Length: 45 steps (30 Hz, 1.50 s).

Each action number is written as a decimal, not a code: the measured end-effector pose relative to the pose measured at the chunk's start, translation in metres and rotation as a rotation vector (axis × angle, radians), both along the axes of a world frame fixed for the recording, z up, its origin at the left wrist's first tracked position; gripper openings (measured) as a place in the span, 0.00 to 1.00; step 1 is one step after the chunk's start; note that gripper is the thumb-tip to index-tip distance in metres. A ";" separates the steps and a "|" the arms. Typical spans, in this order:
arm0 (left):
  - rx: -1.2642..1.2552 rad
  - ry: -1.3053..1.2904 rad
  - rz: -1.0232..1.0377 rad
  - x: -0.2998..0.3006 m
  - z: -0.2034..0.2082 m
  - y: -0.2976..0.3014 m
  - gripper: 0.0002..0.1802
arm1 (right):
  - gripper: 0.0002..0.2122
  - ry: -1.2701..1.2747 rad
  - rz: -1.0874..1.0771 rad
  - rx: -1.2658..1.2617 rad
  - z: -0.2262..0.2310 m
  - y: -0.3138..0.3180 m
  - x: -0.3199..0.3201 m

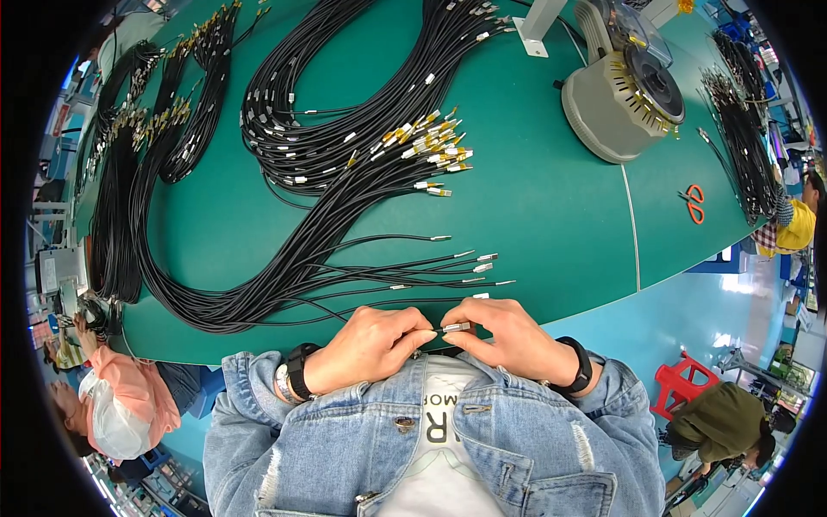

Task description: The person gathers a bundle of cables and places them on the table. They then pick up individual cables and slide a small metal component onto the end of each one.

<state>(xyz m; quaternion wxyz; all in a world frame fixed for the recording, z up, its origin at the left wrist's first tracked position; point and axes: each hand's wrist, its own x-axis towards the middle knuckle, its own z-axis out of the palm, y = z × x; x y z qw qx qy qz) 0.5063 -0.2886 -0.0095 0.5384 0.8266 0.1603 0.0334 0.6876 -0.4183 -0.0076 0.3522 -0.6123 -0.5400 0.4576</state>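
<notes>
At the table's near edge, my left hand [372,340] is closed in a pinch on a thin black cable, close to its end. The cable's silver metal connector [457,327] points to the right, pinched between the thumb and fingers of my right hand [504,334]. Just beyond my hands, loose ends from a long curved bundle of black cables [250,297] reach to the right, tipped with silver connectors. Farther up in that bundle, many connectors carry yellow tape [431,142].
More black cable bundles lie looped at the back [276,129] and left [116,224] of the green table [534,172]. A grey round tape dispenser [607,112] stands back right, orange-handled scissors [694,205] nearer the right edge. People sit at both sides; a red stool [680,383] stands right.
</notes>
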 end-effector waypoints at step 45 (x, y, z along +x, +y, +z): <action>0.719 -0.271 0.309 0.032 0.011 0.067 0.10 | 0.06 -0.522 -0.255 0.371 -0.017 0.087 0.020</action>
